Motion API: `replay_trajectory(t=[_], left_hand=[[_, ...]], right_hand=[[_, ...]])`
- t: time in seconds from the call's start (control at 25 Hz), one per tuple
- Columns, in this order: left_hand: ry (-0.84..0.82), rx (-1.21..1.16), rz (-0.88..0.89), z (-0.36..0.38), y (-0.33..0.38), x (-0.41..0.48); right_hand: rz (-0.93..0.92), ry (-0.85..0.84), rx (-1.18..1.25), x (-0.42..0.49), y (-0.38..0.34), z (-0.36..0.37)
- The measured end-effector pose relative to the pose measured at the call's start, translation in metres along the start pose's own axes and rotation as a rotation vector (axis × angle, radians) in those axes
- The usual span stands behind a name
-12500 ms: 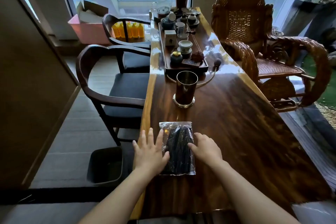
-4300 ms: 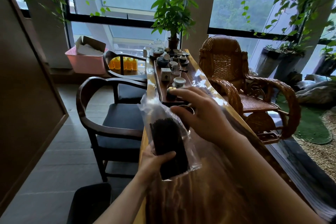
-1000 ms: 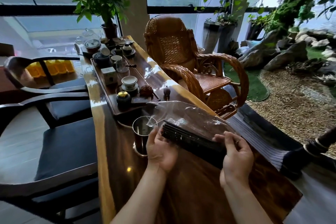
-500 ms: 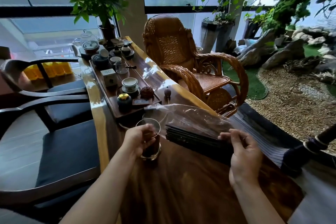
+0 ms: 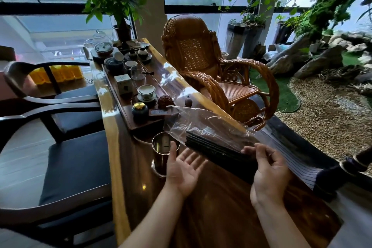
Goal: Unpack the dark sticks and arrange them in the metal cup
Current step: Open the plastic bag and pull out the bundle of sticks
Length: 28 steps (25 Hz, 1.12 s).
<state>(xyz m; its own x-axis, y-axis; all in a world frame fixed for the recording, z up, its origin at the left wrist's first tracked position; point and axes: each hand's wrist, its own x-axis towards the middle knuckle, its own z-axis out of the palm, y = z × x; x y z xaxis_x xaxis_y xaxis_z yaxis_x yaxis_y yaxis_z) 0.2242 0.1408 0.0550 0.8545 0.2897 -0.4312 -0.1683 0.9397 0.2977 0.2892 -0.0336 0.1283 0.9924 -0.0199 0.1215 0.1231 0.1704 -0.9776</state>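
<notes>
A bundle of dark sticks lies inside a clear plastic bag, held nearly level above the wooden table. My right hand grips the bag's closed end and the sticks through the plastic. The bag's open mouth points left, toward the metal cup. The cup stands upright on the table just in front of the tea tray. My left hand is open, palm up, right beside the cup and under the sticks' free ends, holding nothing.
A long tea tray with cups, jars and a glass kettle fills the table's far half. Dark armchairs stand on the left, a rattan rocking chair on the right. A potted plant sits at the far end.
My left hand has let go of the cup and turned palm up beneath the sticks' free ends. The bag stays in my right hand, its mouth still toward the cup.
</notes>
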Motion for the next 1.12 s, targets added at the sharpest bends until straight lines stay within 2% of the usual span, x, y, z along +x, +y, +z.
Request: replay_trajectory(t=[0.24,0.36,0.64,0.92,1.12], left_hand=[[-0.123,0.090,-0.033,0.025,-0.014,0.003],[-0.122,0.080,-0.025,0.026,-0.016,0.005],[-0.103,0.010,-0.010,0.023,-0.016,0.009],[-0.186,-0.140,-0.061,0.027,-0.012,0.012],[-0.151,-0.197,-0.062,0.029,-0.011,0.013]], right_hand=[[-0.050,-0.059,-0.084,0.006,-0.003,0.006],[-0.080,-0.114,-0.108,0.011,-0.008,0.011],[-0.112,-0.212,-0.172,0.025,-0.015,0.019],[-0.164,-0.289,-0.228,0.040,-0.026,0.042],[-0.152,-0.314,-0.253,0.044,-0.023,0.051]])
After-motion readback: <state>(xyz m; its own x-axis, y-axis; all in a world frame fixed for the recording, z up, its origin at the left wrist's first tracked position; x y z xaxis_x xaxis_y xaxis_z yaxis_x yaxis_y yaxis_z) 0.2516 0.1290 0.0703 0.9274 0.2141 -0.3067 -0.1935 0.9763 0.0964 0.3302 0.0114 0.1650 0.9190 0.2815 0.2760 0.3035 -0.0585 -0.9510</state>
